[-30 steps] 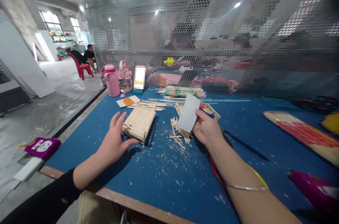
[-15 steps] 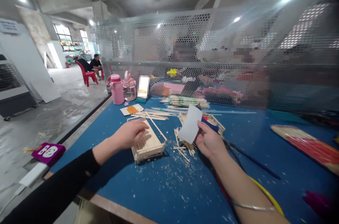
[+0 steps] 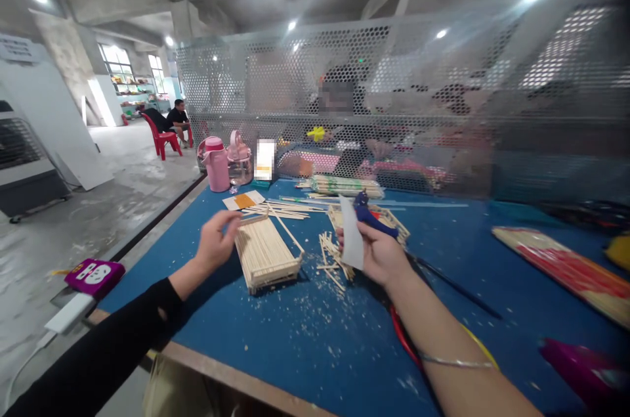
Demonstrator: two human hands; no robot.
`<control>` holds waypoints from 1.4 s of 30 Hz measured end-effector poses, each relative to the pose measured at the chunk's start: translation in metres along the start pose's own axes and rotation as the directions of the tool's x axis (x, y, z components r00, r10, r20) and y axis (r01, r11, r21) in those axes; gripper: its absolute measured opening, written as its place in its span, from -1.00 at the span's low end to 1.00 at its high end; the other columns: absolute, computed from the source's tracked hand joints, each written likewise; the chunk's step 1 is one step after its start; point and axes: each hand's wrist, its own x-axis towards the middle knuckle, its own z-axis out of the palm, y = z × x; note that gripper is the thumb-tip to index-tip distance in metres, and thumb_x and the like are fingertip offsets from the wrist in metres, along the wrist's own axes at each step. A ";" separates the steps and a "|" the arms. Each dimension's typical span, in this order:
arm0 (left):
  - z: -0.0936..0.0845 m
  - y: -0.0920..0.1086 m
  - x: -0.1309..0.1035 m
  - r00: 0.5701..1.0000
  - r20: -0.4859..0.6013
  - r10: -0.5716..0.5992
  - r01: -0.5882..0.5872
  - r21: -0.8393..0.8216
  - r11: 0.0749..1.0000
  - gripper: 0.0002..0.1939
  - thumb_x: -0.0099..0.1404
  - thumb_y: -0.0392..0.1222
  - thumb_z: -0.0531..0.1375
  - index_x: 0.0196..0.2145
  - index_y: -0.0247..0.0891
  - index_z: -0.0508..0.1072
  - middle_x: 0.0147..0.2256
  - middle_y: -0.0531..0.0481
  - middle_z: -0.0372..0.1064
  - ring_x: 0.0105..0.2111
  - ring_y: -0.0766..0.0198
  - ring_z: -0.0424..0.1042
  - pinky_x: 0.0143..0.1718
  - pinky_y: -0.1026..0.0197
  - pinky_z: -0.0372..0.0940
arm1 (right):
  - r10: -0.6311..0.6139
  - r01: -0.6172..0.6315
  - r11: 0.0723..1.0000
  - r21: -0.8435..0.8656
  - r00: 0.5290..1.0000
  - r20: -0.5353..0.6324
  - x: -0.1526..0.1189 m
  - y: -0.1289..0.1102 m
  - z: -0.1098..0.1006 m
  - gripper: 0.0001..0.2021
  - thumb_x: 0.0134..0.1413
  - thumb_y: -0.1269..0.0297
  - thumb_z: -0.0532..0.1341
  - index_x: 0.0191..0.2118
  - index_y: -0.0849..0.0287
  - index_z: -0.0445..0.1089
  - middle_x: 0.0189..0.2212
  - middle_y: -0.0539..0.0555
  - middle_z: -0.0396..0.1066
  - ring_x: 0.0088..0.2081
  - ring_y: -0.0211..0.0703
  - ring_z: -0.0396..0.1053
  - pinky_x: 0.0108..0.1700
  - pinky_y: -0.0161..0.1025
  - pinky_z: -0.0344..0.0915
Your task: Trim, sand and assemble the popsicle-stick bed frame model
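A small tray-like model (image 3: 268, 253) built of thin wooden sticks lies on the blue table, with one thin stick slanting along its right side. At its left edge is my left hand (image 3: 214, 243), fingers loosely bent and apart, holding nothing; whether the fingertips touch the model I cannot tell. My right hand (image 3: 386, 253) pinches a white piece of paper (image 3: 351, 233), slightly curved and turned nearly edge-on. Just behind that hand a blue glue gun (image 3: 377, 221) rests over a second stick-built piece (image 3: 401, 226), partly hidden. Short stick offcuts (image 3: 332, 259) are heaped beside the paper.
Loose long sticks (image 3: 290, 210), an orange-and-white card (image 3: 245, 199) and bagged sticks (image 3: 344, 187) lie farther back. A pink jug (image 3: 216, 164) stands back left, before a perforated screen (image 3: 305, 88). A purple socket block (image 3: 96, 276) is at left; a red-and-beige pack (image 3: 561, 266) lies right.
My left hand has drawn back leftward from over the model to its left edge. My right hand has shifted slightly left, and the paper has turned more edge-on.
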 end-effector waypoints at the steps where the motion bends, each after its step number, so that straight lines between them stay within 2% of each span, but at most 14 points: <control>1: -0.007 -0.004 -0.001 0.997 -0.070 -0.041 0.040 -0.015 0.999 -0.66 0.30 -0.11 -0.01 -0.03 -0.24 0.34 -0.01 -0.22 0.34 0.07 0.08 0.27 0.12 -0.04 0.08 | 0.098 -0.095 0.994 -0.054 0.993 0.059 -0.006 0.000 0.004 -0.82 0.07 0.40 0.08 -0.45 0.24 0.40 -0.63 0.13 0.48 -0.62 -0.11 0.45 -0.54 -0.21 0.44; 3: -0.016 -0.009 -0.001 0.991 -0.077 -0.108 0.103 -0.067 0.992 -0.59 0.22 -0.16 0.09 0.03 -0.24 0.28 0.03 -0.23 0.31 0.08 0.07 0.26 0.08 -0.04 0.13 | 0.289 -0.260 0.949 -0.181 0.944 0.161 -0.020 0.002 0.016 -0.84 0.05 0.43 0.10 -0.44 0.32 0.40 -0.62 0.24 0.49 -0.68 -0.08 0.42 -0.67 -0.23 0.37; 5: -0.018 -0.012 0.002 0.987 0.082 -0.141 0.153 -0.158 0.976 -0.57 0.12 -0.21 0.18 -0.02 -0.26 0.34 -0.01 -0.23 0.37 0.01 0.07 0.35 0.00 0.01 0.23 | 0.427 -0.355 0.888 -0.293 0.872 0.240 -0.032 0.007 0.029 -0.88 0.03 0.44 0.14 -0.38 0.36 0.40 -0.54 0.32 0.51 -0.67 -0.02 0.44 -0.73 -0.25 0.31; 8: -0.015 -0.010 0.001 0.961 0.250 -0.122 0.183 -0.239 0.954 -0.58 0.04 -0.22 0.26 -0.10 -0.31 0.41 -0.10 -0.22 0.44 -0.11 0.10 0.44 -0.08 0.08 0.31 | 0.432 -0.348 0.891 -0.291 0.846 0.312 -0.040 0.017 0.049 -0.86 0.05 0.44 0.13 -0.30 0.35 0.41 -0.33 0.39 0.52 -0.43 0.05 0.53 -0.60 -0.24 0.40; 14: -0.010 -0.005 -0.027 0.951 -0.022 -0.309 0.305 -0.108 0.946 -0.62 0.12 -0.08 0.20 -0.14 -0.31 0.30 -0.24 -0.13 0.42 -0.36 0.21 0.45 -0.30 0.13 0.34 | 0.153 -0.146 0.988 -0.051 0.970 0.187 -0.014 0.025 0.062 -0.75 0.16 0.44 -0.01 -0.24 0.26 0.42 -0.22 0.19 0.53 -0.27 -0.13 0.52 -0.25 -0.19 0.47; 18: -0.008 0.001 -0.043 0.942 -0.022 -0.334 0.333 -0.032 0.942 -0.76 0.15 -0.07 0.16 -0.30 -0.29 0.33 -0.37 -0.05 0.39 -0.41 0.20 0.44 -0.34 0.13 0.33 | 0.109 -0.110 0.994 0.024 0.992 0.064 0.002 0.027 0.056 -0.70 0.20 0.44 -0.08 -0.27 0.30 0.41 -0.29 0.21 0.54 -0.32 -0.19 0.51 -0.26 -0.28 0.46; 21: -0.010 0.014 -0.050 0.958 -0.162 -0.238 0.254 0.092 0.963 -0.72 0.13 -0.09 0.17 -0.23 -0.29 0.33 -0.21 -0.15 0.38 -0.22 0.10 0.43 -0.22 0.06 0.35 | 0.117 -0.116 0.993 0.034 0.993 -0.013 0.001 0.023 0.048 -0.70 0.19 0.44 -0.06 -0.28 0.35 0.41 -0.36 0.27 0.54 -0.38 -0.12 0.51 -0.34 -0.22 0.47; 23: -0.008 0.028 -0.055 0.962 -0.272 -0.030 0.099 0.246 0.964 -0.63 0.17 -0.11 0.14 -0.09 -0.30 0.28 -0.06 -0.22 0.32 -0.04 0.06 0.35 -0.05 -0.01 0.29 | 0.072 -0.069 0.996 0.053 0.996 -0.058 -0.003 0.016 0.042 -0.70 0.19 0.42 -0.06 -0.26 0.33 0.42 -0.36 0.24 0.54 -0.39 -0.12 0.51 -0.35 -0.22 0.46; 24: -0.005 0.036 -0.057 0.970 -0.230 0.076 0.001 0.320 0.948 -0.65 0.21 -0.15 0.09 -0.05 -0.30 0.27 -0.02 -0.24 0.31 0.01 0.07 0.31 0.02 -0.04 0.24 | 0.041 -0.036 0.997 0.065 0.996 -0.080 -0.005 0.011 0.038 -0.69 0.20 0.40 -0.07 -0.25 0.31 0.42 -0.38 0.21 0.54 -0.41 -0.15 0.51 -0.35 -0.23 0.46; 26: 0.008 0.051 -0.056 0.986 0.047 0.157 -0.162 0.429 0.889 -0.55 0.22 -0.21 0.04 0.08 -0.32 0.19 0.07 -0.27 0.27 0.09 0.08 0.25 0.11 -0.03 0.17 | -0.014 0.026 0.996 0.087 0.991 -0.130 -0.008 0.002 0.033 -0.66 0.22 0.36 -0.09 -0.24 0.28 0.42 -0.45 0.16 0.54 -0.47 -0.19 0.49 -0.39 -0.28 0.45; 29: 0.036 0.064 -0.039 0.931 0.362 0.043 -0.275 0.620 0.735 -0.28 0.17 -0.02 0.11 0.21 -0.40 0.05 0.25 -0.33 0.00 0.26 -0.12 -0.08 0.22 -0.21 -0.08 | -0.054 0.075 0.992 0.103 0.979 -0.194 -0.010 -0.005 0.027 -0.65 0.23 0.34 -0.10 -0.26 0.27 0.42 -0.55 0.11 0.51 -0.56 -0.21 0.45 -0.48 -0.30 0.41; 35: 0.065 0.049 -0.003 0.850 0.510 -0.131 -0.333 0.712 0.618 0.03 0.07 0.43 0.01 0.25 -0.43 -0.01 0.28 -0.39 -0.15 0.26 -0.29 -0.14 0.17 -0.30 -0.10 | -0.050 0.079 0.989 0.123 0.973 -0.226 -0.011 0.000 0.029 -0.68 0.19 0.36 -0.05 -0.31 0.31 0.44 -0.59 0.13 0.49 -0.56 -0.18 0.44 -0.45 -0.27 0.40; 39: 0.064 0.041 -0.005 0.856 0.508 -0.099 -0.354 0.713 0.605 0.06 0.04 0.48 -0.01 0.26 -0.39 0.00 0.28 -0.37 -0.12 0.25 -0.29 -0.12 0.16 -0.28 -0.08 | -0.051 0.083 0.988 0.128 0.969 -0.241 -0.012 0.003 0.032 -0.68 0.19 0.35 -0.05 -0.32 0.32 0.43 -0.59 0.13 0.50 -0.59 -0.19 0.42 -0.50 -0.28 0.38; 42: 0.062 0.040 -0.005 0.865 0.498 -0.062 -0.370 0.715 0.593 -0.14 0.16 0.34 0.03 0.23 -0.33 0.07 0.26 -0.31 -0.03 0.23 -0.23 -0.03 0.14 -0.27 -0.01 | -0.059 0.092 0.988 0.125 0.968 -0.245 -0.012 0.003 0.033 -0.69 0.20 0.35 -0.05 -0.24 0.31 0.43 -0.59 0.12 0.50 -0.61 -0.18 0.41 -0.53 -0.28 0.36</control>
